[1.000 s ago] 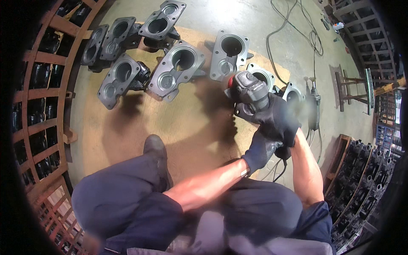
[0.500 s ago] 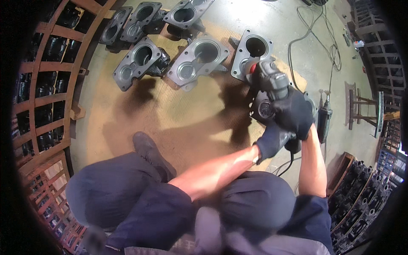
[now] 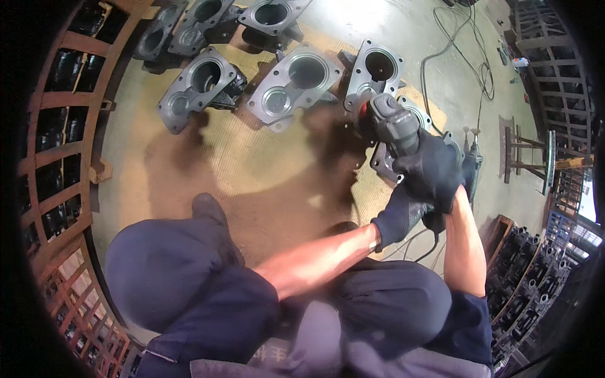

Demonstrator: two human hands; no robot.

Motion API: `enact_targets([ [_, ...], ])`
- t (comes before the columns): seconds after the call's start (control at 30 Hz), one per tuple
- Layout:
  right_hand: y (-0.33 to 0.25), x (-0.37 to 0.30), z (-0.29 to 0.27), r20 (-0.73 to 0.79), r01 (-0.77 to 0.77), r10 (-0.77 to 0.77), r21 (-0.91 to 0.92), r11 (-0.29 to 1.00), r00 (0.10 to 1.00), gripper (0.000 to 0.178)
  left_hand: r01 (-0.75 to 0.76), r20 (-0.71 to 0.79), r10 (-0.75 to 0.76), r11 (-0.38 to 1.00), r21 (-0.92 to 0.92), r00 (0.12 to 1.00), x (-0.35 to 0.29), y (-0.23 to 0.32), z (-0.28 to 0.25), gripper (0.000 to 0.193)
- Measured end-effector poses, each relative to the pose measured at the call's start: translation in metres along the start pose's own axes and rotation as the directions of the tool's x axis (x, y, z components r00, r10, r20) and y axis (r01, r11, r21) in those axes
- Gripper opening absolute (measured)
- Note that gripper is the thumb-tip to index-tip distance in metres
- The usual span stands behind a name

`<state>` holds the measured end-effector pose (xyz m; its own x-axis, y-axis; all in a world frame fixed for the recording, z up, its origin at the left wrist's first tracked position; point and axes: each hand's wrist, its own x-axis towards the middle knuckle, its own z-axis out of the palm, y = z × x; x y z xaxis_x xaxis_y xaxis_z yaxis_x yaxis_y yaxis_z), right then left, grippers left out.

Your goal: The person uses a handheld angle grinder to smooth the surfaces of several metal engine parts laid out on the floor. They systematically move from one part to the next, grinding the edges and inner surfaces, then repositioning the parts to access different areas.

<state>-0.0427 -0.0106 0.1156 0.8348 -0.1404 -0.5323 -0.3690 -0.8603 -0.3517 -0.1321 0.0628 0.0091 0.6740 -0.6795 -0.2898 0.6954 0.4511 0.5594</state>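
Both my hands wear dark gloves and hold an angle grinder (image 3: 397, 126), its head pointing up and left. My right hand (image 3: 432, 167) is wrapped round the body just behind the head. Lower down, my left hand (image 3: 400, 217) grips the rear part, near the power cord. The reddish disc (image 3: 363, 112) is at the lower edge of a grey metal casting (image 3: 378, 70) with a large round bore; I cannot tell whether they touch. Another flanged casting (image 3: 383, 160) lies partly hidden beneath the grinder and my hands.
More castings, such as one (image 3: 275, 99) with two round openings, stand on cardboard (image 3: 252, 183) ahead. A second power tool (image 3: 472, 154) stands at the right. Cables (image 3: 457, 47) trail over the floor. Slatted crates (image 3: 69, 126) line the left; dark parts (image 3: 529, 277) fill the lower right.
The grinder has shifted slightly left and down in the picture, still in both hands. The castings and crates have also slid left as the view moved.
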Motion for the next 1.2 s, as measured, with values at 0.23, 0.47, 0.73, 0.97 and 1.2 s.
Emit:
enact_targets([
  [0.23,-0.003,0.007,0.018,0.005,-0.093,0.093,0.168,0.981,0.996,0.064,-0.032,0.112,0.049,0.989,-0.146,0.992,0.007,-0.042,-0.019,0.049],
  [0.47,-0.027,0.002,0.007,0.031,-0.181,0.178,0.149,0.972,0.984,0.058,-0.115,-0.080,0.105,0.984,-0.135,0.991,-0.003,-0.023,-0.012,0.038],
  [0.73,-0.006,0.016,0.018,-0.011,-0.051,0.056,0.270,0.962,0.998,0.050,0.097,0.116,-0.098,0.995,0.016,0.988,0.001,-0.010,-0.036,0.045],
  [0.97,0.029,0.080,0.008,-0.162,0.392,-0.391,-0.030,0.920,0.906,0.052,-0.058,0.055,0.048,0.977,0.205,0.997,0.057,0.040,-0.041,0.036],
  [1.2,-0.011,0.070,-0.017,-0.026,-0.113,0.126,0.295,0.949,0.992,0.053,0.030,0.028,-0.031,0.999,0.019,0.999,0.056,0.055,-0.032,0.033],
])
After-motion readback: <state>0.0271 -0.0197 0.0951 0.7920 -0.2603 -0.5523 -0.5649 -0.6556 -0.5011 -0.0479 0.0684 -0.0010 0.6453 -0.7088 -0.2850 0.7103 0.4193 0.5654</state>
